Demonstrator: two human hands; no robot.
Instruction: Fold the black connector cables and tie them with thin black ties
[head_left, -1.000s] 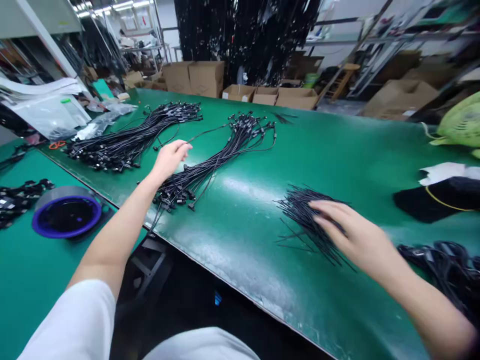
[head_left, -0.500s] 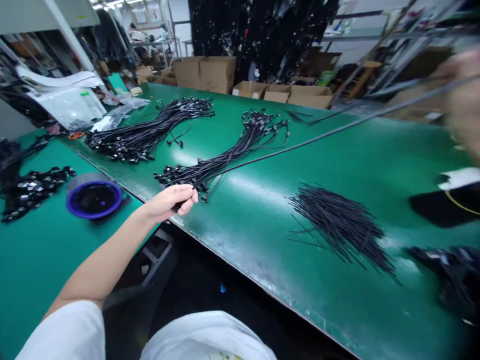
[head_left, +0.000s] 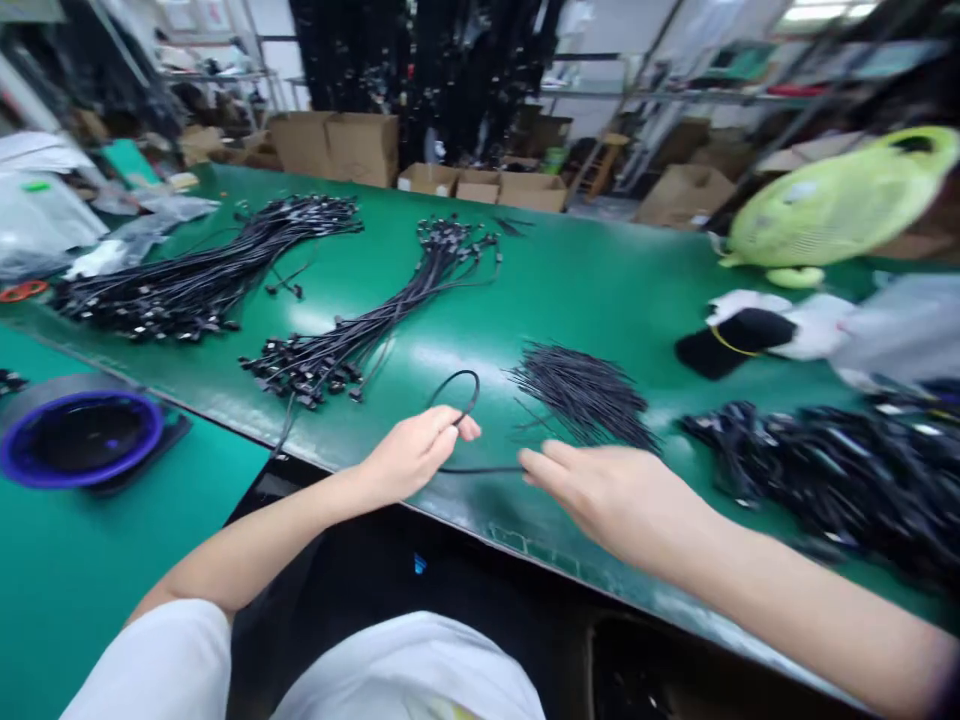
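My left hand is closed on a thin black cable that loops up above its fingers and runs sideways to my right hand. The right hand's fingers are stretched toward the cable's end, touching or nearly touching it; I cannot tell if they pinch it. Both hands hover over the near edge of the green table. Just behind them lies a fan of black cable ties. A bundle of black cables with connectors lies to the left of the hands.
A second cable bundle lies at the far left. A heap of black cables sits at the right. A purple-rimmed tape roll rests on the lower table. A green fan, cardboard boxes and plastic bags line the back.
My left hand moved right from the bundle's end, now holding one cable in a loop. My right hand came down from the upper right to the cable's other end. The view shifted right.
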